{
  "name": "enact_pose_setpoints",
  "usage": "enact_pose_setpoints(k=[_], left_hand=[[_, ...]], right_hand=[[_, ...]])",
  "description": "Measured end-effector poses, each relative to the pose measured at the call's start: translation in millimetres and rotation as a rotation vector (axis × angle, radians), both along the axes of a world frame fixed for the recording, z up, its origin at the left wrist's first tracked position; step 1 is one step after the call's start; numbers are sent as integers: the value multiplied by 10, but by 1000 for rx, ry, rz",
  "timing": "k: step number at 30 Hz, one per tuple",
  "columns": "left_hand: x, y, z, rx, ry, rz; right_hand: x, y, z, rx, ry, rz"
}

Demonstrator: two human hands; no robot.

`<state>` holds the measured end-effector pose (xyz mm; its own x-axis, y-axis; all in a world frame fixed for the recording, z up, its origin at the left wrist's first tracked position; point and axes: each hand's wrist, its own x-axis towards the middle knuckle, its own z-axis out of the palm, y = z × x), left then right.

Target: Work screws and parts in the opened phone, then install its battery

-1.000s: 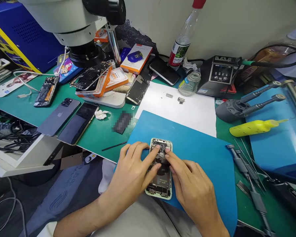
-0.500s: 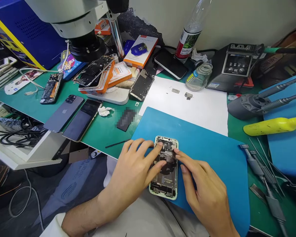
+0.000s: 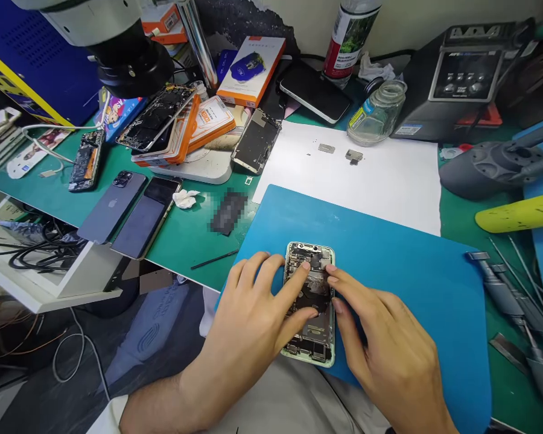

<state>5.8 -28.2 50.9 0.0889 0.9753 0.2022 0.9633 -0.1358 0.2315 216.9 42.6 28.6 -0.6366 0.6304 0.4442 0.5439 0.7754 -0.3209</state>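
Observation:
An opened phone [image 3: 317, 333] with a pale green frame lies face up on the blue mat [image 3: 389, 289], its circuit parts and dark inner plate exposed. My left hand [image 3: 257, 307] reaches over its left side with fingers spread. The index fingertip presses on the parts near the top, and the thumb stretches across the middle. At the right edge is my right hand [image 3: 389, 343], its index fingertip touching the upper right corner parts. The thumb rests beside the frame, apart from the index finger. My left hand covers part of the phone's left side.
White paper [image 3: 389, 199] behind the mat bears small metal shield plates [image 3: 326, 148]. A removed screen [image 3: 257, 144], a glass jar [image 3: 377, 114] and two phones [image 3: 113, 208] lie around. Tweezers and screwdrivers [image 3: 502, 289] are at right; a microscope [image 3: 131, 60] overhangs the upper left.
The camera view has shifted closer and slightly sideways. Both hands keep nearly the same places on the phone, with the index fingertips still on its upper parts.

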Motion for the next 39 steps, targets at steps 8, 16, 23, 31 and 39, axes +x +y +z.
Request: enact_pose_setpoints(k=[8,16,23,31,39], left_hand=[[51,-26,-42,15,20,48],[86,22,0,18,43,49],[48,-5,-25,36,-16,47],[-48,-196,-40,43,-223,48],[72,-393,-59,20,-276,126]], right_hand=[[-11,4,-27,-55,11,-50],[7,20,-21,-88,35,-29],[-13,31,-30,-75,-22,-25],[-7,14,-2,-104,-29,-25],[17,-11,19,-102,45,-9]])
